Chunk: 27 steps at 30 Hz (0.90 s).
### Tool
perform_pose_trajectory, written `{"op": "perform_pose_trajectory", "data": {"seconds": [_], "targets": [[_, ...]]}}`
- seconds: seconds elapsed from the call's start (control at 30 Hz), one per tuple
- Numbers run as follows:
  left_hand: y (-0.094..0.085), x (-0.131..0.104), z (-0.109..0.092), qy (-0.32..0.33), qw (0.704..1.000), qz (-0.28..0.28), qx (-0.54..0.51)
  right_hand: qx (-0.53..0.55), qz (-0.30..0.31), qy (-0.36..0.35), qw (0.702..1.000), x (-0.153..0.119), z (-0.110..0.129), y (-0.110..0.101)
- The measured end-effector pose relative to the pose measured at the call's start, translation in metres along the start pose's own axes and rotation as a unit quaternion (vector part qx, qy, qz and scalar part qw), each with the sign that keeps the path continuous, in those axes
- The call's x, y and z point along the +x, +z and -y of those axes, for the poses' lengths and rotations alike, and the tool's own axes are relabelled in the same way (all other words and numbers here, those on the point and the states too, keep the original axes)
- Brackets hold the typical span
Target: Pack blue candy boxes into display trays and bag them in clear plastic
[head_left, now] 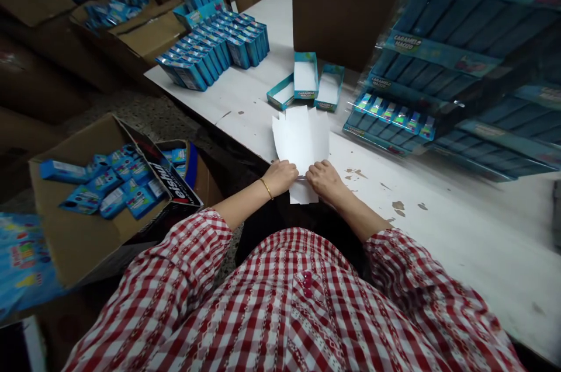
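A flat cardboard box blank (300, 137), white side up with notched flaps, lies at the front edge of the table. My left hand (281, 176) grips its near left side, fingers curled over a crease line. On the near right side, my right hand (323, 178) is closed on the same crease. The blank's near flap hangs toward me between the hands. Just beyond it stand three folded display trays, a left one (280, 93), a middle one (305, 75) and a right one (329, 87), blue outside and white inside.
Rows of small blue boxes (214, 45) stand on the white table (438, 208) at back left. Clear-wrapped stacks of filled trays (442, 39) rise at right. A large brown carton (346, 4) stands behind. At my left, an open carton (56, 232) holds loose blue packets.
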State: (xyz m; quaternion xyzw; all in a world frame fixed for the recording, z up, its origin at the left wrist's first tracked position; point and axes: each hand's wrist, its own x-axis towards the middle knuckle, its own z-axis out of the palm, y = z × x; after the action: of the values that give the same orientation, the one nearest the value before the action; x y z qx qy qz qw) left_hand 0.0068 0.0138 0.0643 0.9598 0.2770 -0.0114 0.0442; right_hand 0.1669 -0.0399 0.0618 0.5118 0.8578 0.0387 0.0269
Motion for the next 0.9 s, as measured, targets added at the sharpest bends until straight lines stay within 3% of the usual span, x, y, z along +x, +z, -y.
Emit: {"op": "perform_pose_trajectory", "data": {"seconds": [0.2,0.33,0.5,0.67,0.9], "targets": [[0.008,0.009,-0.013,-0.058,0.997,-0.034,-0.029,0.008,0.026,-0.021,0.999,0.0,-0.002,0.0],[0.003,0.008,-0.016,-0.054,0.997,-0.03,-0.039,0.027,-0.051,-0.028,0.998,-0.029,0.002,0.003],[-0.006,0.01,-0.013,-0.039,0.999,0.013,-0.026,0.079,-0.122,-0.001,0.989,-0.052,0.001,0.028],[-0.02,0.021,-0.003,-0.053,0.993,0.082,-0.071,0.196,-0.234,0.082,0.949,-0.034,-0.002,0.038],[-0.041,0.031,0.014,-0.005,0.976,0.136,-0.167,0.306,-0.287,0.187,0.888,-0.019,0.012,0.033]]}}
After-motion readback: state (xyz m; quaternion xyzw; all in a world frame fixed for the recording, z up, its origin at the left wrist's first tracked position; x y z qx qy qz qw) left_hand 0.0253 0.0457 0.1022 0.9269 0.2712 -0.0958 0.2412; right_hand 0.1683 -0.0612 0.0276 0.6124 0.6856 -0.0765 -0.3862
